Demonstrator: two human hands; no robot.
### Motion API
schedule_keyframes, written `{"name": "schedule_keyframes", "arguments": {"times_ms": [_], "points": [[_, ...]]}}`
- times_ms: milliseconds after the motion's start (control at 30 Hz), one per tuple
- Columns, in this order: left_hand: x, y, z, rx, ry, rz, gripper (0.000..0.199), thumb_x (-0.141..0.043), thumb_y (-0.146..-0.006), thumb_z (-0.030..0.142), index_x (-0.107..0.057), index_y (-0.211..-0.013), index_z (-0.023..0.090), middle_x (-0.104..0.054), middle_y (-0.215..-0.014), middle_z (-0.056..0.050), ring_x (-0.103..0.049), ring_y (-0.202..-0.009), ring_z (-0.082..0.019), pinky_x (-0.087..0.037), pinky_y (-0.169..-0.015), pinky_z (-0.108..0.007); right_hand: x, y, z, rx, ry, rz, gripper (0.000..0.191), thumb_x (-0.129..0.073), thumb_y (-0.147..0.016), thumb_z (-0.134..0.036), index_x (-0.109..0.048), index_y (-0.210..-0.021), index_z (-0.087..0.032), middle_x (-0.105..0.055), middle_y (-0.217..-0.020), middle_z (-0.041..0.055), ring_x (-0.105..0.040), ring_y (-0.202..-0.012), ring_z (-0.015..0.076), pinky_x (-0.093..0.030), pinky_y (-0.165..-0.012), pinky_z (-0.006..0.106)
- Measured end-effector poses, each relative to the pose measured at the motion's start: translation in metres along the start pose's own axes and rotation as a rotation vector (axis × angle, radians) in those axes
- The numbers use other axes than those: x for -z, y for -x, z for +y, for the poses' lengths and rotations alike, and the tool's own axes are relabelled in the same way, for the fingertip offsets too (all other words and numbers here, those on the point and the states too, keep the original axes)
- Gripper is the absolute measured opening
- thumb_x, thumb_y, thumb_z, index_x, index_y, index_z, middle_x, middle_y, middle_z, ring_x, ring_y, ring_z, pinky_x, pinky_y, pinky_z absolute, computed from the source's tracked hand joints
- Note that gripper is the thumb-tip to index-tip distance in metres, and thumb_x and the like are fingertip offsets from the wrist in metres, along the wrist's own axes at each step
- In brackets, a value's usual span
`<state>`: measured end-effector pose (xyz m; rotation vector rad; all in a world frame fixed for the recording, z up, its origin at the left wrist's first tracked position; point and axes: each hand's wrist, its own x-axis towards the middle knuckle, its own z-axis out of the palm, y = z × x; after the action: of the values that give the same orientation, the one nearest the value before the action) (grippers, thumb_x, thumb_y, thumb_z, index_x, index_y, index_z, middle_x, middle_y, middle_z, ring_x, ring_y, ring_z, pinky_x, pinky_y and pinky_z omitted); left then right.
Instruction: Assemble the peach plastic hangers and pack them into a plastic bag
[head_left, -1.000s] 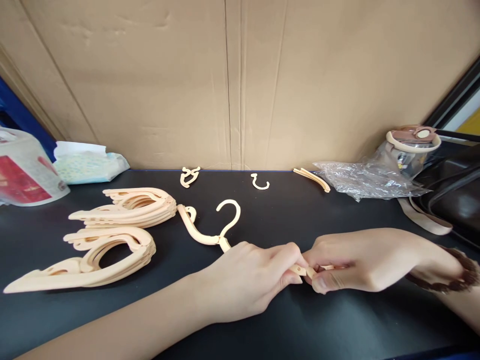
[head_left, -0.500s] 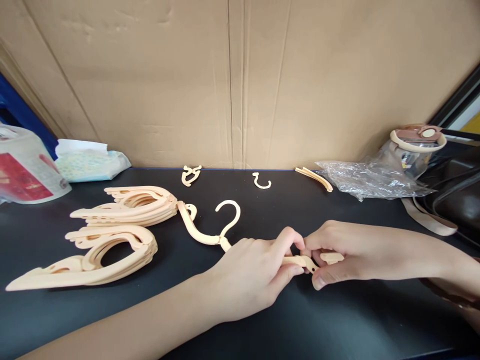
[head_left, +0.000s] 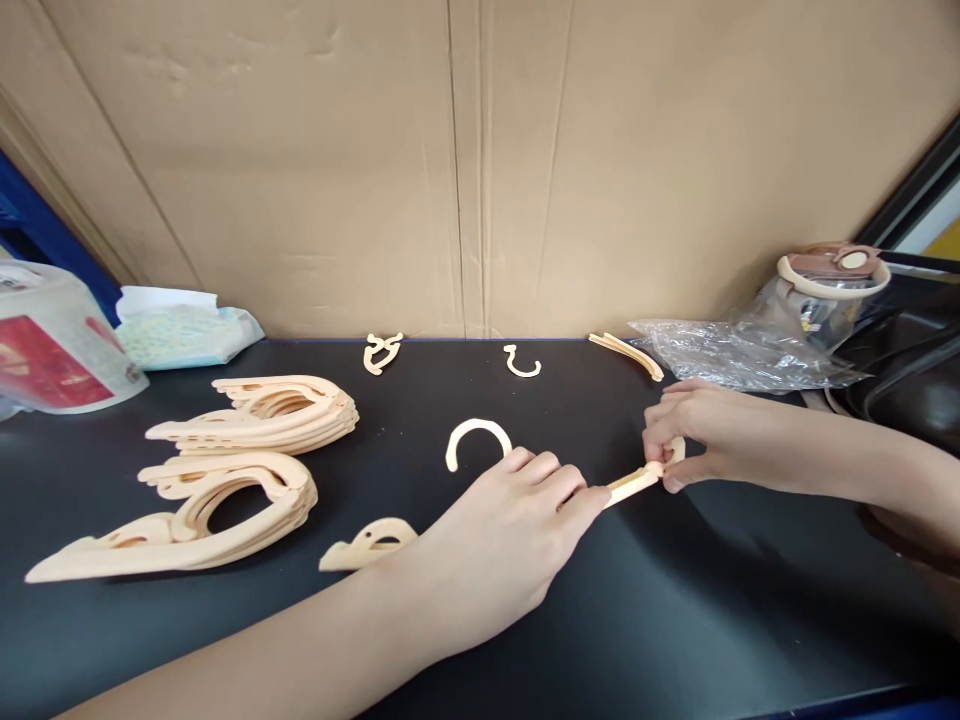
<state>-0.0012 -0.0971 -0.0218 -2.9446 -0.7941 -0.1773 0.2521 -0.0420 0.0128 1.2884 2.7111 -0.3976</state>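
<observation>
A cream plastic folding clothes hanger (head_left: 632, 487) lies across both hands above the black table. My left hand (head_left: 510, 540) is closed around its middle, hiding the centre joint; the curved hook (head_left: 477, 426) stands out behind the knuckles. One notched arm end (head_left: 375, 545) shows to the left, below my forearm. With thumb and fingers, my right hand (head_left: 697, 432) pinches the small end piece (head_left: 677, 450) at the hanger's right tip. Part of that piece is covered by the fingers.
Two stacks of folded hangers, the rear stack (head_left: 270, 420) and the front stack (head_left: 247, 530), lie at left. Along the back are loose crossed parts (head_left: 382, 352), a hook (head_left: 523, 366) and thin strips (head_left: 628, 357). Plastic wrap (head_left: 735, 350), a clear bottle (head_left: 825, 300), tissues (head_left: 187, 332) and a roll (head_left: 60, 340) stand around.
The hanger has turned, its left end swinging towards me and its right end lifting away. My right hand has moved back and to the right. My left hand still grips the middle.
</observation>
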Motion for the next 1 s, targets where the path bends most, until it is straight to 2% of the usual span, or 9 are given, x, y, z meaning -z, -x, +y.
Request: {"name": "schedule_keyframes", "arguments": {"times_ms": [67,167,300,367,467,567,667,800,1000], "points": [[0.001,0.0,0.0,0.006,0.009,-0.011,0.042,-0.041,-0.092,0.007,-0.046,-0.133,0.012,-0.061,-0.102,-0.007,-0.054,-0.088,-0.023,-0.045,-0.079,-0.038,-0.003,-0.002,0.007,0.005,0.073,0.074,0.01,-0.065,-0.081,-0.032,-0.071,-0.075,-0.026,-0.067,-0.078,0.0002,-0.06,-0.085,0.0237,-0.036,-0.09,0.044],[0.001,0.001,-0.001,0.023,0.076,-0.013,0.04,-0.041,-0.092,0.007,-0.047,-0.131,0.013,-0.061,-0.105,-0.007,-0.055,-0.092,-0.023,-0.046,-0.083,-0.037,-0.01,-0.008,0.01,0.087,0.239,0.295,0.01,-0.063,-0.082,-0.028,-0.072,-0.084,-0.028,-0.066,-0.099,0.0038,-0.059,-0.099,0.0279,-0.033,-0.097,0.052],[-0.001,0.003,-0.004,0.026,0.152,0.011,0.037,-0.041,-0.093,0.006,-0.048,-0.128,0.016,-0.061,-0.116,-0.006,-0.055,-0.098,-0.021,-0.044,-0.087,-0.034,-0.017,-0.016,-0.002,0.144,0.359,0.549,0.032,-0.052,-0.088,-0.021,-0.063,-0.118,-0.024,-0.056,-0.126,0.011,-0.049,-0.123,0.0321,-0.037,-0.1,0.052],[-0.002,0.003,-0.005,0.01,0.143,0.024,0.04,-0.04,-0.092,0.003,-0.046,-0.129,0.017,-0.06,-0.119,-0.005,-0.055,-0.099,-0.021,-0.043,-0.088,-0.033,-0.018,-0.017,-0.011,0.144,0.307,0.525,0.037,-0.044,-0.091,-0.018,-0.057,-0.125,-0.02,-0.058,-0.124,0.0118,-0.053,-0.118,0.0285,-0.042,-0.098,0.048],[-0.004,0.003,-0.005,0.032,0.128,0.044,0.039,-0.04,-0.094,0.005,-0.046,-0.129,0.02,-0.062,-0.114,-0.004,-0.053,-0.1,-0.021,-0.042,-0.089,-0.035,-0.015,-0.015,-0.023,0.128,0.146,0.372,0.033,-0.038,-0.097,-0.023,-0.062,-0.118,-0.019,-0.065,-0.111,0.0087,-0.06,-0.103,0.0245,-0.046,-0.09,0.043],[-0.005,0.001,-0.006,0.115,0.146,0.097,0.032,-0.043,-0.096,0.013,-0.048,-0.127,0.022,-0.06,-0.115,-0.004,-0.052,-0.101,-0.023,-0.042,-0.088,-0.038,-0.01,-0.012,-0.029,0.162,-0.026,0.185,0.029,-0.047,-0.095,-0.04,-0.065,-0.109,-0.023,-0.065,-0.105,0.0053,-0.06,-0.098,0.0232,-0.047,-0.085,0.039],[-0.005,0.0,-0.01,0.229,0.206,0.152,0.027,-0.052,-0.095,0.02,-0.051,-0.121,0.021,-0.058,-0.118,-0.004,-0.051,-0.1,-0.023,-0.042,-0.086,-0.04,-0.007,-0.011,-0.027,0.185,-0.079,0.11,0.028,-0.059,-0.089,-0.041,-0.063,-0.111,-0.024,-0.063,-0.105,0.0044,-0.058,-0.1,0.0236,-0.046,-0.084,0.037],[-0.002,0.002,-0.017,0.251,0.347,0.166,0.033,-0.061,-0.09,0.026,-0.052,-0.121,0.02,-0.056,-0.121,-0.003,-0.05,-0.105,-0.021,-0.043,-0.092,-0.037,-0.009,-0.013,-0.011,0.138,0.061,0.192,0.013,-0.051,-0.091,-0.024,-0.063,-0.096,-0.023,-0.06,-0.098,0.0057,-0.058,-0.09,0.0226,-0.045,-0.078,0.037],[0.005,0.006,-0.024,0.138,0.406,0.134,0.046,-0.072,-0.081,0.032,-0.055,-0.122,0.021,-0.053,-0.132,-0.005,-0.041,-0.126,-0.022,-0.034,-0.107,-0.039,-0.017,-0.03,0.009,0.169,0.278,0.463,0.025,-0.041,-0.088,-0.007,-0.062,-0.087,-0.019,-0.06,-0.1,0.0083,-0.056,-0.092,0.0234,-0.045,-0.082,0.041]]}}
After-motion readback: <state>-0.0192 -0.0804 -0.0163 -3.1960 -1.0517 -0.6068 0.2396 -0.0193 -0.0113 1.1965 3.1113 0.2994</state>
